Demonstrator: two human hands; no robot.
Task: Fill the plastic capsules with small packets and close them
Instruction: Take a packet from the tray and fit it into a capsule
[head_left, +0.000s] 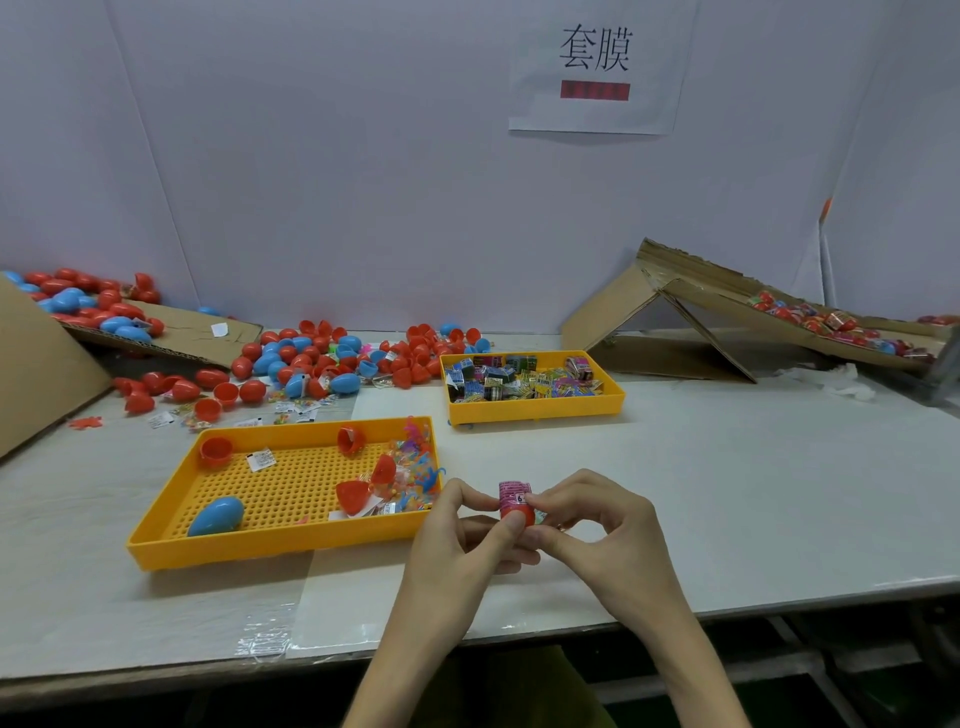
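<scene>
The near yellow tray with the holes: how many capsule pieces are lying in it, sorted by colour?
Red capsule halves: 4
Blue closed capsule: 1
Total: 5

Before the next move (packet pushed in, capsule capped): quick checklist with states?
1. Left hand grips red capsule half: ok.
2. Right hand pinches pink packet: ok.
3. Pink packet fully inside the half: not ok, it stands well above the rim.
4. Other contents already in the half: cannot tell, fingers and packet hide the inside.
5. Closing piece at hand: ok, a loose red half lies in the near yellow tray.
6. Packet supply: ok, the far yellow tray holds plenty.
</scene>
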